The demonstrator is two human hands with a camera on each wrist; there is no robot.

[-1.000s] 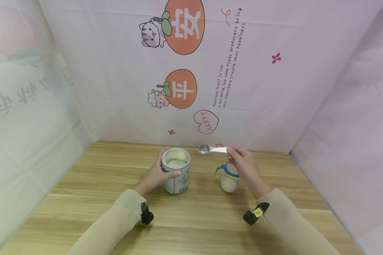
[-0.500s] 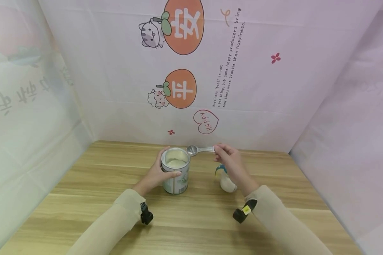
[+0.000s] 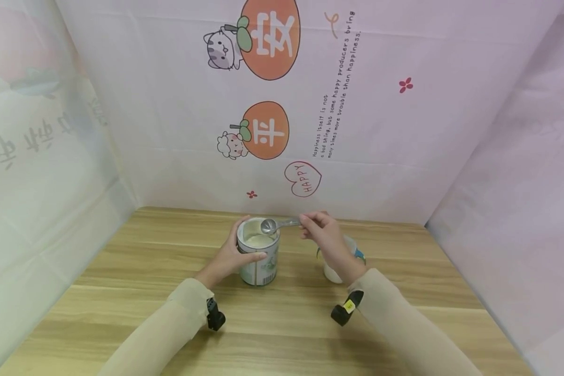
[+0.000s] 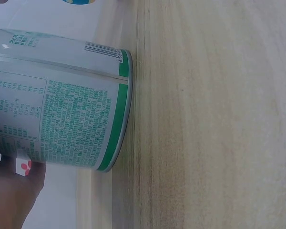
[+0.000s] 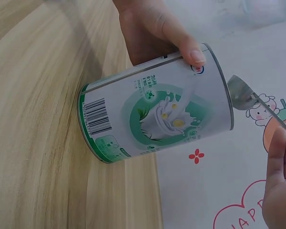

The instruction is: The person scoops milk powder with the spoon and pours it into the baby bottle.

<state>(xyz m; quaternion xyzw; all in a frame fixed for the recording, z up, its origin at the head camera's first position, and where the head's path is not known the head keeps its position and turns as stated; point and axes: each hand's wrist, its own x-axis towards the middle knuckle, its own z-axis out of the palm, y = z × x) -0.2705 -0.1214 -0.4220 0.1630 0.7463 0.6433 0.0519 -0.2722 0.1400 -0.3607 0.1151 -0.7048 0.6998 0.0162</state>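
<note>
An open milk powder can [image 3: 259,266], white and green, stands upright on the wooden table with pale powder [image 3: 259,241] inside. My left hand [image 3: 230,260] grips it round the side, thumb across the front near the rim. Between thumb and fingers, my right hand [image 3: 326,237] pinches the handle of a metal measuring spoon [image 3: 269,226]. The spoon's bowl is over the can's mouth, at the rim, as the right wrist view also shows. Partly hidden behind my right hand is a baby bottle [image 3: 331,272] with blue handles and whitish contents.
The wooden table [image 3: 282,334] reaches back to a printed cloth wall [image 3: 376,172]. More cloth hangs at the left and right sides. Each wrist carries a small black camera, the left camera [image 3: 214,314] and the right camera [image 3: 347,309].
My right hand has moved left with the measuring spoon, carrying its bowl from above the bottle's left side to over the can's mouth. The left hand and the can have stayed put.
</note>
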